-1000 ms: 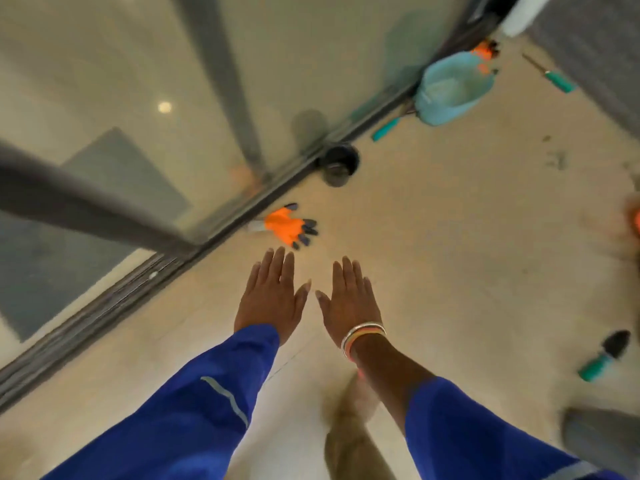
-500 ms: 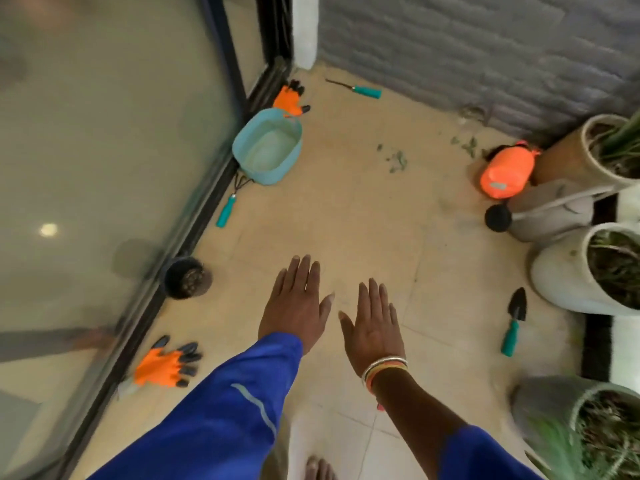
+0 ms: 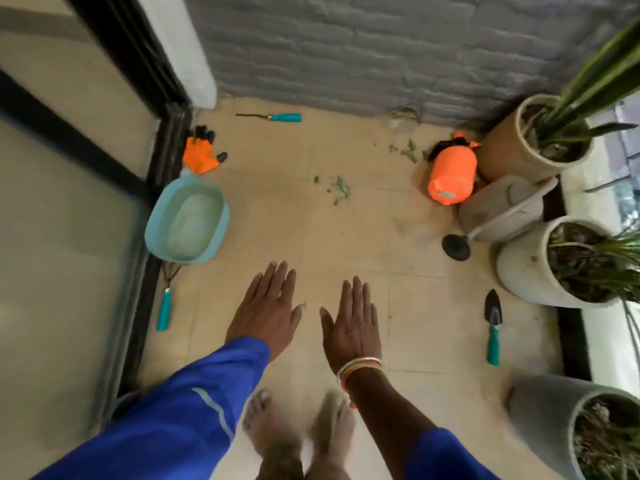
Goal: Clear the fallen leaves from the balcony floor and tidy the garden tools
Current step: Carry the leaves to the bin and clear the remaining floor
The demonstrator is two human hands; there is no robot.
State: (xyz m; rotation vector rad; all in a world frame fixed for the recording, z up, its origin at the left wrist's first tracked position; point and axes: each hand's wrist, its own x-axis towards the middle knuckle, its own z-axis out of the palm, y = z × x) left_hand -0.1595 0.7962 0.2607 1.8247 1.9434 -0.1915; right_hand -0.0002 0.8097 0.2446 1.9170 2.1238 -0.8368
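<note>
Teal plastic marks the landmark: an oval basin (image 3: pixel 187 220) is set on the floor against the black track of the glass door (image 3: pixel 69 237), probably as a bin for whatever is gathered. On the basin's near side a teal-handled hand rake (image 3: pixel 164 310) is laid, its tines reaching the basin's rim. On the far side an orange glove (image 3: pixel 201 155) is dropped by the door frame. Beyond the basin and to its right, close to the grey brick wall (image 3: pixel 346 46), a thin teal-handled weeder (image 3: pixel 284 117) is left.

Nearer than the basin and to its right, the left hand (image 3: pixel 266 306) and then the right hand (image 3: pixel 353 320) are held out flat, palms down, fingers straight, with nothing gripped. This is judged a ready pose, with no picking yet begun.

Small green fallen leaves (image 3: pixel 337 188) are scattered right of the basin at mid-floor, with more further right beside an orange sprayer (image 3: pixel 450 174). Far right of the basin a grey watering can (image 3: pixel 502 213) is wedged among potted plants (image 3: pixel 540 265), and a trowel (image 3: pixel 493 327) is laid nearer.

Beige floor tiles (image 3: pixel 346 244), dusty in patches, are seen across a narrow balcony closed in by glass, brick and pots.
</note>
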